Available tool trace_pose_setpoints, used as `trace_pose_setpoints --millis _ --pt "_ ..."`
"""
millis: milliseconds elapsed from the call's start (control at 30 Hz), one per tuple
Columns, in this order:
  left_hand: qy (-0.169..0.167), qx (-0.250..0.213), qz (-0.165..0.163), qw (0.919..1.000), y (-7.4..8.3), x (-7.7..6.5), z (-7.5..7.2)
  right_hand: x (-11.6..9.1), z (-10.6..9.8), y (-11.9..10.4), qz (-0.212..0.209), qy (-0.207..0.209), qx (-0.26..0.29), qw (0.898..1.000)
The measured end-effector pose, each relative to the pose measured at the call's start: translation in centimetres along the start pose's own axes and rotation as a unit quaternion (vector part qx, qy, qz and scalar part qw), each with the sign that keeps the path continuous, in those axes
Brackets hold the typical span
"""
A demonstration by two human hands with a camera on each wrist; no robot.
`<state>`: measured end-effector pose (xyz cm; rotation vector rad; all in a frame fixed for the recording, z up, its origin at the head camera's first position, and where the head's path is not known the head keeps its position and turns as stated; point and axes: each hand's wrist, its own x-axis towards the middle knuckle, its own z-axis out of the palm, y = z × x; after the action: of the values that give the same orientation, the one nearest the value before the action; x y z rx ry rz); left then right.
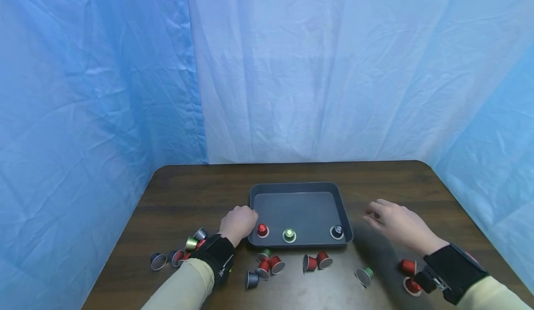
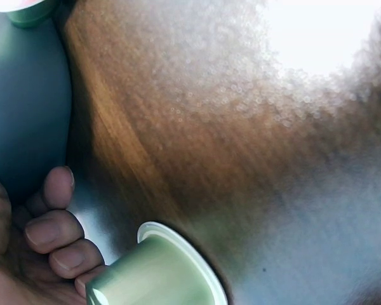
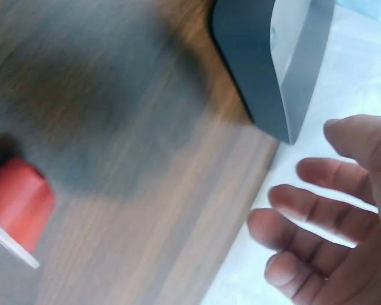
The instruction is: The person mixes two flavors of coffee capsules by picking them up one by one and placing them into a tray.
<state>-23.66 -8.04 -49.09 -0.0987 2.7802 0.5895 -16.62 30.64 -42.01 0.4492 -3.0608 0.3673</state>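
Observation:
A dark grey rectangular tray (image 1: 300,203) lies on the wooden table. Inside, along its near side, stand a red coffee capsule (image 1: 262,230), a green one (image 1: 289,235) and a black one (image 1: 336,231). My left hand (image 1: 239,224) is at the tray's left edge; its curled fingers (image 2: 54,232) grip the edge, and part of the hold is hidden. Close under that hand, a light green capsule (image 2: 155,273) shows in the left wrist view. To the right of the tray, my right hand (image 1: 398,224) hovers with relaxed, slightly bent fingers (image 3: 324,210) and nothing in them.
Several capsules lie around my left wrist, including a dark one (image 1: 158,261). In front of the tray are several red capsules (image 1: 277,264) and a dark blue one (image 1: 251,280). A green-ended capsule (image 1: 365,276) and two red ones (image 1: 408,267) lie toward the right. Blue sheets (image 1: 313,69) surround the table.

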Motion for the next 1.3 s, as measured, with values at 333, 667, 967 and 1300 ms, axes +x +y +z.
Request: trace_pose_setpoints --millis 333,667,967,1300 --pt "-0.002 0.001 -0.001 1.0000 0.0 -0.1 -0.1 -2.1 -0.2 2.0 0.054 -0.064 0.004 0.997" --pt "0.000 0.003 0.000 1.0000 0.1 -0.2 -0.1 -3.9 0.2 3.8 0.113 -0.160 0.005 0.981" --pt "-0.005 0.009 -0.001 0.9999 0.1 -0.2 -0.2 -4.9 1.1 4.6 0.137 -0.244 0.036 0.959" --pt "-0.002 0.005 0.002 1.0000 0.1 -0.3 -0.2 -5.5 2.6 4.6 0.156 -0.249 0.045 0.955"
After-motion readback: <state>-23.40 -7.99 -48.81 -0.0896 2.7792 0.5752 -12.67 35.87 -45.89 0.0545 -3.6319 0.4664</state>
